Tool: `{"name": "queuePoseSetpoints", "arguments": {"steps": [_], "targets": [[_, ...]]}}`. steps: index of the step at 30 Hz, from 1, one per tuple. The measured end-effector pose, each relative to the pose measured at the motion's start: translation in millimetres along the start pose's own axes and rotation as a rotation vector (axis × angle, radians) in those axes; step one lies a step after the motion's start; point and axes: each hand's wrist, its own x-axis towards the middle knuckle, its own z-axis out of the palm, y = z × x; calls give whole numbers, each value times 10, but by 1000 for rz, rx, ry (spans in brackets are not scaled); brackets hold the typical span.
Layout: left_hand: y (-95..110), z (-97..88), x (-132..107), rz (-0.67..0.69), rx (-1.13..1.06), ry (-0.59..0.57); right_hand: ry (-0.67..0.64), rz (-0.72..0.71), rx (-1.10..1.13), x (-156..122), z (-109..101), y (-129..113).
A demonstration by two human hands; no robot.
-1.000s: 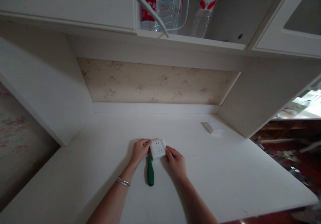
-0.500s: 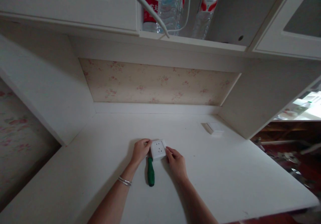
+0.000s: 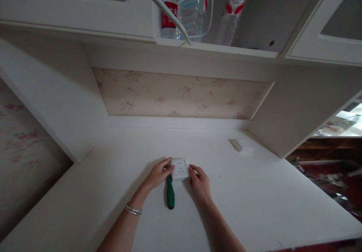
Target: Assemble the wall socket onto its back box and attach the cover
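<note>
A white wall socket with several plug slots faces up between my two hands, low in the middle of the head view. My left hand, with silver bangles on its wrist, grips the socket's left edge between thumb and fingers. On the opposite edge, my right hand pinches the socket with thumb and forefinger. Just below the socket, a screwdriver with a green handle lies on the white tabletop; its shaft is hidden.
A white box-like piece lies at the back right of the tabletop. Overhead, an open cabinet holds plastic bottles, and a pale cable hangs across its front. White side panels bound the work surface.
My left thumb has moved onto the socket's face at its left side, and the left fingers have opened out a little. The socket has turned slightly and shifted a touch to the right.
</note>
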Motion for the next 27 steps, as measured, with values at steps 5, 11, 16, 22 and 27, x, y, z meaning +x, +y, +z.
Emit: {"name": "queuePoseSetpoints", "arguments": {"steps": [5,11,16,22,27], "targets": [[65,-23,-73,70,-23,-163,-24,11,49,5,-21,33],[19,-13,-58,88,34,-175,-1,-57,21,55,-32,75],[-4,8,-74,118,107,-149,-56,-107,-9,82,-33,99],[9,17,-74,162,152,-131,-76,-85,-15,86,-24,120],[-2,12,-61,174,184,-111,-80,-74,-10,91,-15,118]]}}
